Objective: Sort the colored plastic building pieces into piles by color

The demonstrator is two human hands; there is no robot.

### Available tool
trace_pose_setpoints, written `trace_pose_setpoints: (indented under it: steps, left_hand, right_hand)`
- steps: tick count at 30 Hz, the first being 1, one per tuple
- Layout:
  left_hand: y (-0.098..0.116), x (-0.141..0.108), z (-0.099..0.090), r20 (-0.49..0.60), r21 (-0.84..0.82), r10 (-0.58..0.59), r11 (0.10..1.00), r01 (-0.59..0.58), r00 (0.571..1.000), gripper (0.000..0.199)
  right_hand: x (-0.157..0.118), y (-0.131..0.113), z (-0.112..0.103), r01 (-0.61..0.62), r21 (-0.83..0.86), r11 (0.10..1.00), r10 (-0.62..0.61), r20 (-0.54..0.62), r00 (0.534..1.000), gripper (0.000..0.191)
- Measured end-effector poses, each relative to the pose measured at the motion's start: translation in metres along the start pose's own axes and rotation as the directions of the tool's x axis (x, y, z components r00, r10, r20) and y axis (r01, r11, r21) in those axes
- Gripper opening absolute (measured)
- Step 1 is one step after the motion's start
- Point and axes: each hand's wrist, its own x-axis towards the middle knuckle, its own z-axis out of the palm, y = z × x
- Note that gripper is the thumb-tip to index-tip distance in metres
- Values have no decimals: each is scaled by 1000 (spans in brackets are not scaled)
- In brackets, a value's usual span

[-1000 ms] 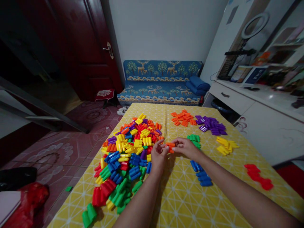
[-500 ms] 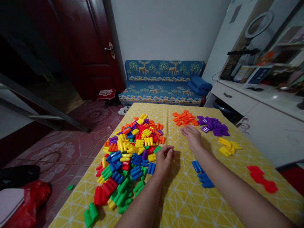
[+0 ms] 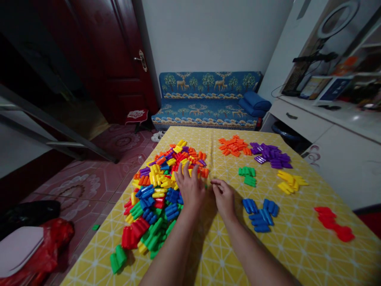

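the tabletop [image 3: 222, 254] is coloured yellow and crossed by white lines making triangles. by its left edge, red, orange, yellow, green, blue and purple are mixed in the big pile [image 3: 160, 193]. toward its right edge, one heap [image 3: 335, 224] is coloured red.

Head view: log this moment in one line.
left hand: spread over mixed block pile; right hand: fingers curled, contents unclear; blue blocks: right side

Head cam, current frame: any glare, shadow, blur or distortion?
Head view: dim overall; doorway nearly black; soft shadows on the tablecloth; glints on purple blocks and cabinet top; clutter at right edge smeared, indistinct; wide-angle stretch towards the edges.
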Motion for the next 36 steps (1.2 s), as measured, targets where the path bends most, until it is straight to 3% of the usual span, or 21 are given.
trace_pose_setpoints:
  steps: [2, 5, 8, 11, 16, 21, 25, 28, 30, 31, 33, 34, 36]
  left_hand:
    - [-10, 13, -8, 46, 126, -57, 991, 51, 997, 61]
    - [-24, 30, -15, 205, 198, -66, 980, 24, 976, 73]
    - [-30, 43, -16, 360, 223, -53, 974, -31, 931, 74]
    - [-29, 52, -13, 448, 240, -29, 967, -89, 894, 68]
    - [-33, 58, -11, 448, 185, 88, 964, -189, 890, 50]
    - [-41, 60, -10, 415, 101, 214, 955, -278, 885, 46]
    - [-40, 61, -11, 364, -21, 184, 982, -189, 913, 49]
    - [-30, 52, -13, 249, -266, 138, 961, -69, 959, 45]
    - [-19, 37, -13, 262, -492, 14, 862, 121, 965, 37]
    - [-12, 27, -12, 354, -591, -63, 759, 275, 933, 32]
    - [2, 6, -9, 622, -673, -86, 451, 587, 779, 30]
    - [8, -3, -5, 688, -672, -72, 310, 672, 722, 34]
    - [18, -17, 3, 751, -645, -69, 136, 752, 657, 43]
  right_hand:
    - [1, -1, 1, -12, 0, 1000, 12, 22, 1000, 19]
    - [0, -2, 3, -23, 13, 1000, 22, 46, 999, 18]
    - [0, -3, 3, -19, 35, 999, 18, 39, 999, 19]
    - [1, -3, 3, -16, 42, 999, 14, 36, 999, 19]
    - [1, -4, 3, -8, 23, 1000, 7, 36, 999, 18]
    - [1, -1, 4, 11, 13, 1000, -12, 47, 999, 17]
    - [2, 1, 4, -2, 14, 1000, 1, 59, 998, 17]
    - [2, -3, 3, 12, 24, 1000, -13, 44, 999, 19]
    - [1, -7, 1, 14, 42, 999, -16, 31, 999, 22]
    - [0, -10, 0, 9, 59, 998, -10, 30, 1000, 25]
    - [-2, -14, -3, 3, 101, 995, -7, 41, 999, 30]
    - [-3, -16, -5, 10, 121, 993, -16, 47, 999, 32]
    - [-5, -19, -8, 23, 154, 988, -31, 47, 998, 34]
